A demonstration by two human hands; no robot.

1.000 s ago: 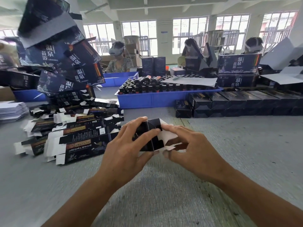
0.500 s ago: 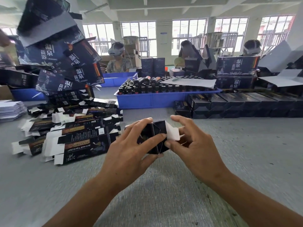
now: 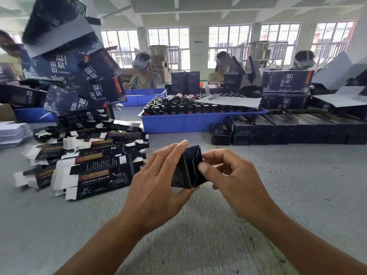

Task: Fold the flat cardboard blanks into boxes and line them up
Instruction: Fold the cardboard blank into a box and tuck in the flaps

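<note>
a dark box (image 3: pixel 187 168) is held above the near middle of the grey table (image 3: pixel 278 175), its closed end toward the camera. the left hand (image 3: pixel 156 187) grips its left side, fingers over the top, thumb under. the right hand (image 3: pixel 234 181) pinches its right edge, thumb on the end flap. flat blanks (image 3: pixel 93 163) lie piled left. a row of folded boxes (image 3: pixel 288 130) stands far right, beside a blue tray (image 3: pixel 198 122) of bottles (image 3: pixel 178 106).

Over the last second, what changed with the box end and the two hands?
The white end flaps that stuck out have been folded in, so the box end now shows closed and dark. The right hand moved from pulling flaps to pressing its thumb on the closed end. The left hand still grips the box. Flat blanks and finished row unchanged.
</note>
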